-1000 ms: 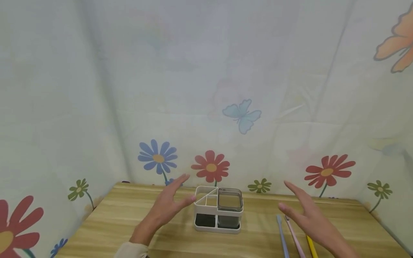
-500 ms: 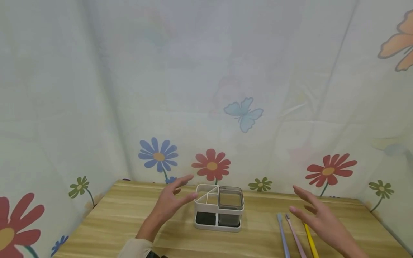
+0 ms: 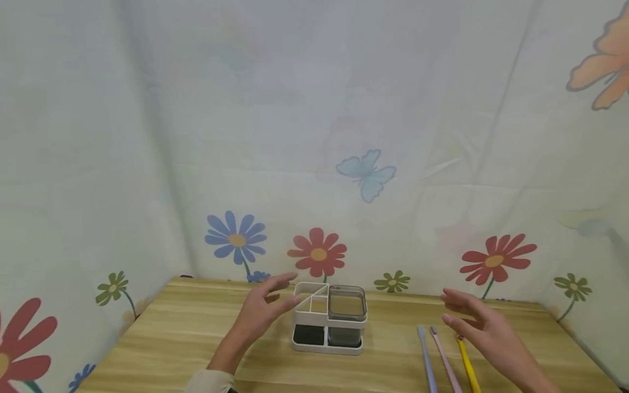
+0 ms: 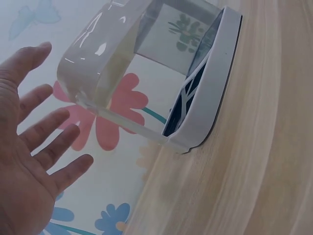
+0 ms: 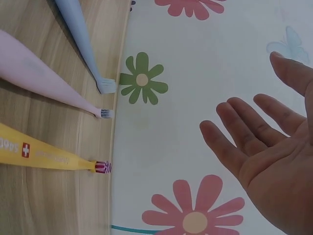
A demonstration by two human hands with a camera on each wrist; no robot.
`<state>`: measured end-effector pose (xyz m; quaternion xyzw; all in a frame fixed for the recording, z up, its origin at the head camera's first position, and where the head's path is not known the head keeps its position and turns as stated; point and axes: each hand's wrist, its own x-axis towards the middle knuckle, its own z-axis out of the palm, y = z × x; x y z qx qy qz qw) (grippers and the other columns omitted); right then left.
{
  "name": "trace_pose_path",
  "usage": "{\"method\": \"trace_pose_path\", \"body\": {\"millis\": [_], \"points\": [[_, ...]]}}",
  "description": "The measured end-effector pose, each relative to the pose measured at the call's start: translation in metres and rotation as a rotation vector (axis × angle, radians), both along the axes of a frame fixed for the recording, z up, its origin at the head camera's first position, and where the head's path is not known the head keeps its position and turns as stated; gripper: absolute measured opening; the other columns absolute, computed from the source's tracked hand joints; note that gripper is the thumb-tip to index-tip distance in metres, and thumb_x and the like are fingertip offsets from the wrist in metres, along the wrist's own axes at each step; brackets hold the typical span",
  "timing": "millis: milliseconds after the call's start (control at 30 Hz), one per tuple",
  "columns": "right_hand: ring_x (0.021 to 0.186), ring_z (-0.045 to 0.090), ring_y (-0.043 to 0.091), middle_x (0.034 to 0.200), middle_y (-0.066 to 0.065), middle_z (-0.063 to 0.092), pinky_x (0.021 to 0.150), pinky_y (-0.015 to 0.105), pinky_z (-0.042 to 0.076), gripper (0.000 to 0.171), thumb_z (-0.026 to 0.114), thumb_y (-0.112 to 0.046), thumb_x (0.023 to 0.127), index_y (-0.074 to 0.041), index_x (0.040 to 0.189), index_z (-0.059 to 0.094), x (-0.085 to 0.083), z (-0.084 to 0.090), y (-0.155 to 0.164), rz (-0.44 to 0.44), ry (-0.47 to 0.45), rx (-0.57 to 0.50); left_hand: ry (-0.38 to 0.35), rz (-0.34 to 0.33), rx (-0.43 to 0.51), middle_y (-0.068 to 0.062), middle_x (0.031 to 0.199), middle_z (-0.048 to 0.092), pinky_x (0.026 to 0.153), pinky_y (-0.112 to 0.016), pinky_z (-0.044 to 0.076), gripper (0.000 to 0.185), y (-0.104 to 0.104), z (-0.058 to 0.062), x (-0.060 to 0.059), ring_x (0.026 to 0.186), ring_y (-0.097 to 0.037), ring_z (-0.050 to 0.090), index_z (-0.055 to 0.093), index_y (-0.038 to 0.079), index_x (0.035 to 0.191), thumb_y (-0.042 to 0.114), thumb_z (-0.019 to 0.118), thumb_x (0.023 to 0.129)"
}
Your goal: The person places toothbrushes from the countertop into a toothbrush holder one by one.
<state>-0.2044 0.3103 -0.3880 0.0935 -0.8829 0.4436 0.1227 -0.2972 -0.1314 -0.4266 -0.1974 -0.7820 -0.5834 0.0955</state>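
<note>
A white toothbrush holder (image 3: pixel 310 317) with divided top slots stands upright on the wooden table; a clear grey cup (image 3: pixel 346 303) sits in its right half. Beside the holder's left side hovers my left hand (image 3: pixel 261 310), fingers spread and holding nothing; the left wrist view shows a gap between fingers and holder. To the right lie three toothbrushes side by side: a blue one (image 3: pixel 426 357), a pink one (image 3: pixel 446 357) and a yellow one (image 3: pixel 469 364). Above the yellow toothbrush my right hand (image 3: pixel 486 333) hangs in the air, fingers relaxed, palm bare in the right wrist view.
The wooden table (image 3: pixel 196 327) ends at a pale cloth backdrop (image 3: pixel 275 136) printed with flowers and a butterfly. The cloth also rises along the left and right sides. The toothbrush handles run out of the head view's bottom edge.
My right hand has shifted slightly right and down, uncovering the yellow toothbrush's head. The left hand has barely moved, its fingers now bent a little more. Holder and toothbrushes lie as before.
</note>
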Motion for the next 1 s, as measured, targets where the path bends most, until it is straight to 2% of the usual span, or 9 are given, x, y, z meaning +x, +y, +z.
{"method": "trace_pose_path", "body": {"millis": [100, 233, 500, 633, 800, 1000], "points": [[0.112, 0.067, 0.006, 0.14, 0.02, 0.065, 0.083, 0.025, 0.061, 0.056, 0.07, -0.032, 0.106, -0.002, 0.15, 0.055, -0.002, -0.001, 0.005, -0.006, -0.006, 0.033, 0.007, -0.009, 0.006, -0.004, 0.143, 0.066, 0.113, -0.062, 0.045, 0.047, 0.001, -0.001, 0.0, 0.134, -0.041, 0.057, 0.069, 0.017, 0.141, 0.02, 0.081, 0.096], [0.107, 0.07, 0.011, 0.133, 0.016, 0.07, 0.083, 0.022, 0.058, 0.052, 0.069, -0.032, 0.106, -0.001, 0.146, 0.059, -0.002, -0.004, 0.013, -0.032, -0.04, 0.069, 0.011, -0.023, 0.007, -0.003, 0.14, 0.068, 0.112, -0.062, 0.047, 0.045, 0.004, -0.004, -0.002, 0.132, -0.037, 0.059, 0.071, 0.016, 0.138, 0.022, 0.082, 0.096], [0.087, 0.069, 0.013, 0.126, 0.013, 0.073, 0.076, 0.026, 0.059, 0.042, 0.069, -0.025, 0.106, 0.0, 0.14, 0.063, -0.003, -0.012, 0.019, -0.02, -0.056, 0.015, 0.01, -0.054, -0.002, -0.005, 0.14, 0.068, 0.11, -0.059, 0.049, 0.043, 0.008, -0.006, -0.002, 0.131, -0.036, 0.06, 0.071, 0.011, 0.138, 0.023, 0.08, 0.098], [0.091, 0.071, 0.017, 0.128, 0.015, 0.072, 0.078, 0.028, 0.061, 0.044, 0.07, -0.028, 0.106, 0.0, 0.14, 0.064, -0.005, -0.013, 0.019, -0.033, -0.099, -0.005, 0.008, -0.062, -0.005, -0.007, 0.14, 0.068, 0.11, -0.058, 0.05, 0.042, 0.008, -0.007, -0.002, 0.131, -0.038, 0.06, 0.071, 0.01, 0.138, 0.022, 0.079, 0.098], [0.103, 0.073, 0.024, 0.134, 0.02, 0.069, 0.086, 0.032, 0.063, 0.055, 0.072, -0.035, 0.104, 0.002, 0.143, 0.061, -0.007, -0.015, 0.025, -0.055, -0.183, -0.042, -0.005, -0.052, -0.006, -0.009, 0.139, 0.069, 0.108, -0.053, 0.053, 0.042, 0.008, -0.008, -0.003, 0.129, -0.036, 0.061, 0.072, 0.01, 0.137, 0.022, 0.08, 0.098], [0.105, 0.074, 0.023, 0.133, 0.022, 0.068, 0.087, 0.032, 0.063, 0.052, 0.075, -0.028, 0.102, 0.005, 0.141, 0.061, -0.007, -0.024, 0.036, -0.021, -0.184, -0.099, -0.032, -0.033, 0.009, -0.008, 0.136, 0.07, 0.106, -0.047, 0.055, 0.04, 0.006, -0.01, -0.006, 0.125, -0.031, 0.065, 0.073, 0.01, 0.135, 0.021, 0.08, 0.097]]}}
